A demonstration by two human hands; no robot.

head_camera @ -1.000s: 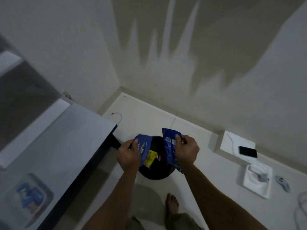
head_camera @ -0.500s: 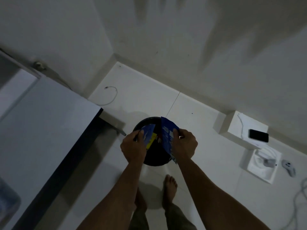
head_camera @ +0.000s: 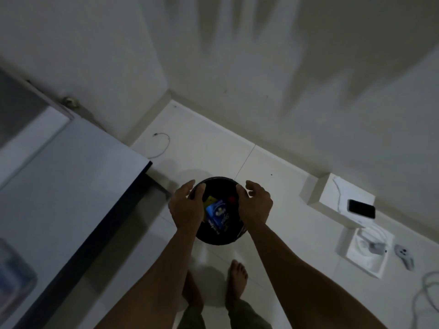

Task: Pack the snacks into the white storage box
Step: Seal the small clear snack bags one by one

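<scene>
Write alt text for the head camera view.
Two open, empty hands, left hand and right hand, hover over a round black bin on the white floor, with a blue wrapper lying inside it. A phone rests on a white box to the right.

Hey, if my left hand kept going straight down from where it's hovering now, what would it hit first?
Most likely the near-left rim of the black bin. Your left hand, open and empty, hangs over that edge, with the blue wrapper lying inside just beside it. Depth is hard to judge from above.
</scene>
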